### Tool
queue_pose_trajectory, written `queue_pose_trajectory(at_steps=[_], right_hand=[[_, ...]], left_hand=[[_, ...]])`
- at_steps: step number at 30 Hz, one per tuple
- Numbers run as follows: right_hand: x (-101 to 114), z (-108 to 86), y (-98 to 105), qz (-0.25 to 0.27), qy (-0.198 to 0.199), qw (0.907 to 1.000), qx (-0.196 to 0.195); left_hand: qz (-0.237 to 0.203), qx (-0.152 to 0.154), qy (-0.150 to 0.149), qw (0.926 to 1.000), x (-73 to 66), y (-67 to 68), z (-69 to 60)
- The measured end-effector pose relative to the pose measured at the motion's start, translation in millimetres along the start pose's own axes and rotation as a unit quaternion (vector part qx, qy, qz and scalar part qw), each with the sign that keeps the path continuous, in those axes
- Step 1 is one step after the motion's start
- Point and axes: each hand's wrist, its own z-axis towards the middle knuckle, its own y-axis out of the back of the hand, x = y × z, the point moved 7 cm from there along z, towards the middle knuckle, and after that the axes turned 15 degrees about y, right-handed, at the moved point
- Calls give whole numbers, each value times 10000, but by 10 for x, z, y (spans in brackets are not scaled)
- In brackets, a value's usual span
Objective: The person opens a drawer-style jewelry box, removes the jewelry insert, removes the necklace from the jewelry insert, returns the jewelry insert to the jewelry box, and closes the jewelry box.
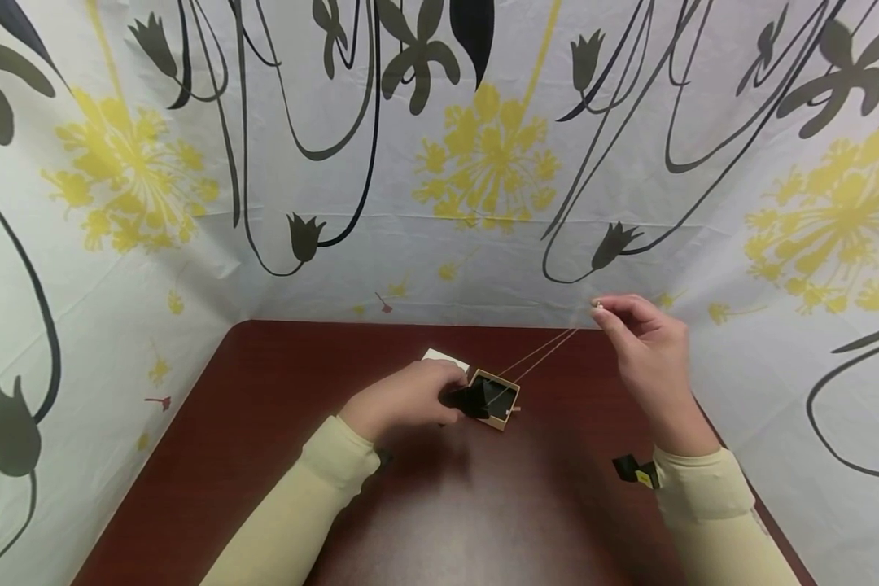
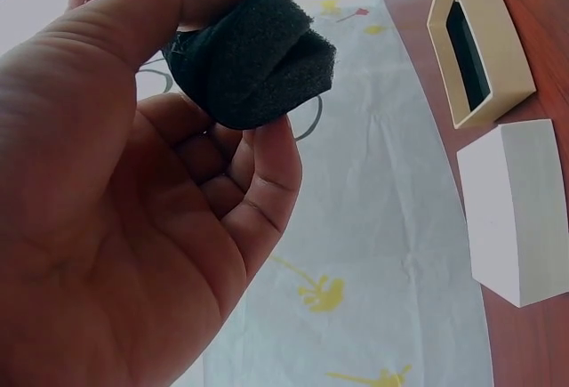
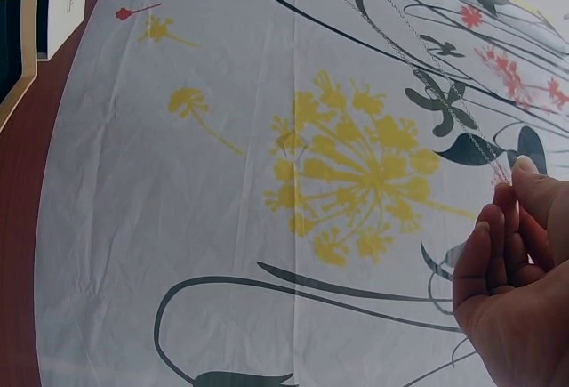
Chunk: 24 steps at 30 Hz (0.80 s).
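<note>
Between the thumb and fingers of the left hand (image 1: 410,397) a black foam pad (image 1: 470,400) is pinched; the left wrist view shows the pad (image 2: 253,58) bent over on itself. Thumb and fingertips of the right hand (image 1: 652,358) pinch the end of a thin chain (image 1: 549,352), raised at the right. Two strands of the chain (image 3: 400,40) run slanting from that hand toward the pad. Just beside the left hand lies an open box (image 1: 500,422) with a dark inside, and a white lid (image 1: 445,358) is partly behind the hand.
A small black item with a yellow patch (image 1: 633,470) is by the right sleeve on the dark red table (image 1: 278,366). Patterned white cloth (image 1: 381,268) hangs behind the table and along both sides.
</note>
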Motion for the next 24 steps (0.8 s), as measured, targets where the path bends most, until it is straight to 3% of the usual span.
queue_pose_trajectory(at_steps=[9,16,24], right_hand=[[-72,11,89,49,-85,9994,-345],[-101,12,100,-63,-167,9997,-183],[-340,4,219,-368,-381,9981,-308]], left_hand=[[110,86,213,9997,40,-20,-21],[53,143,270,9995,81,-51,-12],[76,161,334,9993,121,-70,-2]])
